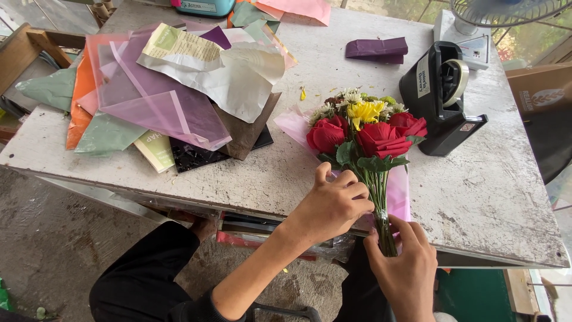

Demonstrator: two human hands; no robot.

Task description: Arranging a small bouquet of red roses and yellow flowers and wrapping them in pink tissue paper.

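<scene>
Together, left hand (331,206) and right hand (405,268) grip bouquet (364,143) stems at table edge (494,259).

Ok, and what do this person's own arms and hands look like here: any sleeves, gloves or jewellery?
Both hands are bare: no gloves, rings or watch visible on the left hand or right hand. The left forearm is uncovered up to a dark sleeve pushed up near the elbow. The right arm is out of frame.

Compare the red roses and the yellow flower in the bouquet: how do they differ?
The red roses number three and sit at the front; the yellow flower is single, behind them. The roses look rounded and tight, the yellow flower frilly. Both belong to one bunch, its stems held by the left hand and right hand.
</scene>
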